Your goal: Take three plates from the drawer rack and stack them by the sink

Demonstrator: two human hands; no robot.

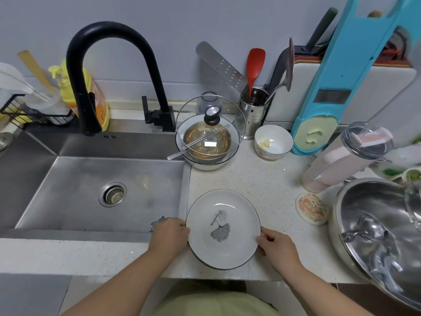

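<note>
Head view: both hands, left and right, grip the rim of the plates on the tabletop beside the sink; the script above the leaf print is illegible.

Cursive script printed in grey on the top plate, running alongside the stem of a ginkgo-leaf motif; too fine to spell out. Small lettering on the black knob of the glass lid, not readable. Red characters on the orange label of the yellow bottle behind the faucet, illegible. Ring of printed letters around the round coaster on the counter, too blurred to read.
</note>
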